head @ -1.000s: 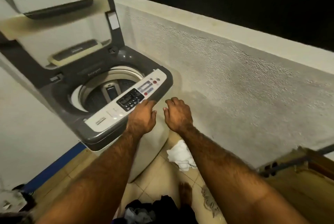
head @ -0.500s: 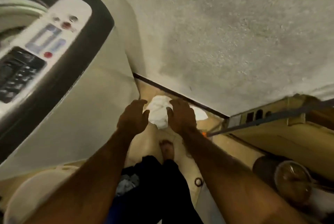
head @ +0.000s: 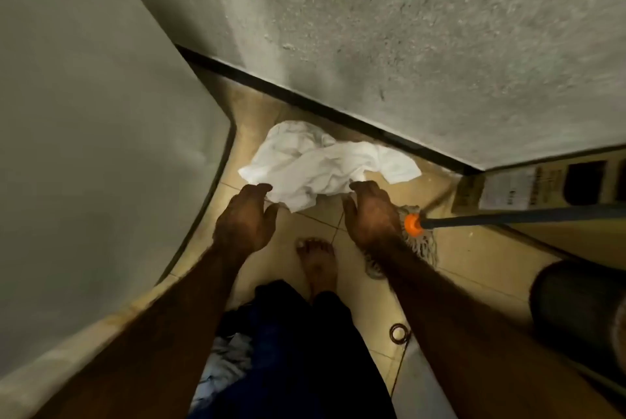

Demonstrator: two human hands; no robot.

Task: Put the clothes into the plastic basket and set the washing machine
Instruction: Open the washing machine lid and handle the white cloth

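Observation:
A crumpled white cloth (head: 325,164) lies on the tan floor tiles against the foot of the rough grey wall. My left hand (head: 245,219) hovers at its near left edge, fingers spread and palm down. At the cloth's near right edge my right hand (head: 371,212) is also spread, its fingertips touching or almost touching the fabric. Neither hand holds anything. The washing machine's pale side panel (head: 95,147) fills the left of the view; its top and controls are out of sight. Dark and pale clothes (head: 233,351) are bunched near my legs at the bottom.
A mop with an orange collar (head: 414,224) and a dark handle (head: 525,217) lies right of my right hand, its strings on the floor. A cardboard box (head: 542,185) stands at the right wall, a dark cylinder (head: 576,310) below it. My bare foot (head: 318,263) rests between my arms.
The view dropped from the machine's control panel to the floor. Both hands moved down from the panel's edge to the white cloth, which now looks much closer.

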